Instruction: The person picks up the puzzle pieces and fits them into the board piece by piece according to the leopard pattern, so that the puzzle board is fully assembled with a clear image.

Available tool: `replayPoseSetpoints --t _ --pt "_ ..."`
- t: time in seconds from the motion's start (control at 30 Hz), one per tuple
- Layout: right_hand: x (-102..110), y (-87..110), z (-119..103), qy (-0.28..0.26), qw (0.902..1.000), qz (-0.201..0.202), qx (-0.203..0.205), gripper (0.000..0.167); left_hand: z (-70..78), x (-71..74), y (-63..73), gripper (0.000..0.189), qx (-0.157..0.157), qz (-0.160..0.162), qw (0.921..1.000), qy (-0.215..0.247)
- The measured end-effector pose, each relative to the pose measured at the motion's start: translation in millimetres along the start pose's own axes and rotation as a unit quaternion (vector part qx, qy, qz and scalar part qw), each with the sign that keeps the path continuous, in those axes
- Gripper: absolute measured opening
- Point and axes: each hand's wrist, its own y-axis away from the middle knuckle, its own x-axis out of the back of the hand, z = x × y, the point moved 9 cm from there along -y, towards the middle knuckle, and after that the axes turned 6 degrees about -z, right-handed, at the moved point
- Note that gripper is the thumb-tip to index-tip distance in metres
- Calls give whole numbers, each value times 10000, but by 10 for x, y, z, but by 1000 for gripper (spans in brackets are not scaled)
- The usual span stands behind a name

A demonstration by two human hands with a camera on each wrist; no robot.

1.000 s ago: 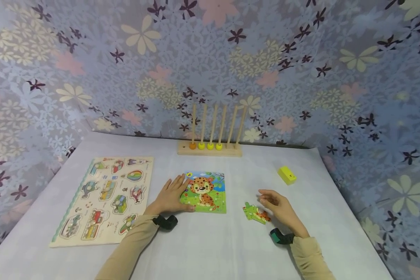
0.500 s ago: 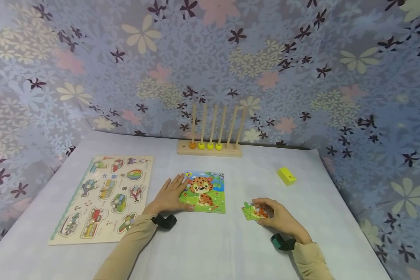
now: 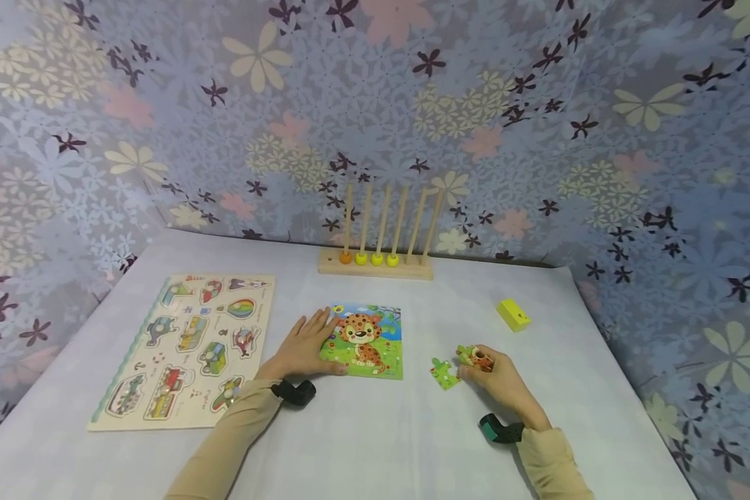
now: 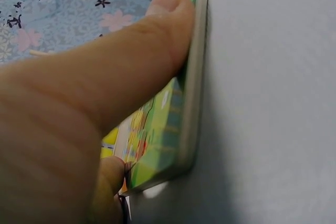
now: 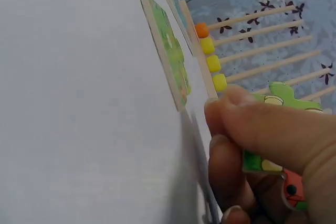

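Observation:
My left hand (image 3: 306,347) rests with spread fingers along the left side of a square leopard jigsaw puzzle (image 3: 381,347). In the left wrist view its thumb (image 4: 126,61) lies on the puzzle's green face by the pale edge (image 4: 193,108). Between thumb and fingers, my right hand (image 3: 500,375) pinches a puzzle piece (image 3: 475,357), green with orange spotted parts, lifted off the table. Part of that puzzle piece (image 5: 283,94) shows behind the thumb in the right wrist view. A second, green puzzle piece (image 3: 444,375) lies flat just left of the right hand.
A wooden peg board (image 3: 206,347) with vehicle and toy shapes lies at the left. At the back stands a wooden rod counter (image 3: 375,271) with orange and yellow beads. A yellow block (image 3: 512,314) sits at the right, on the white table (image 3: 350,444).
My right hand has come down to the loose pieces, pinched one and lifted it from the other, which stays on the table. The left hand has stayed on the puzzle.

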Motion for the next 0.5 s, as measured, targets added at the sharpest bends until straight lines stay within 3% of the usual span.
replayPoseSetpoints --t 0.2,0.5 --pt "56 -65 72 -409 9987 274 -96 27 -1 9 5 107 30 -6 10000 69" --pt "131 -71 86 -981 9948 272 67 34 -7 -14 -2 107 65 -91 9999 18"
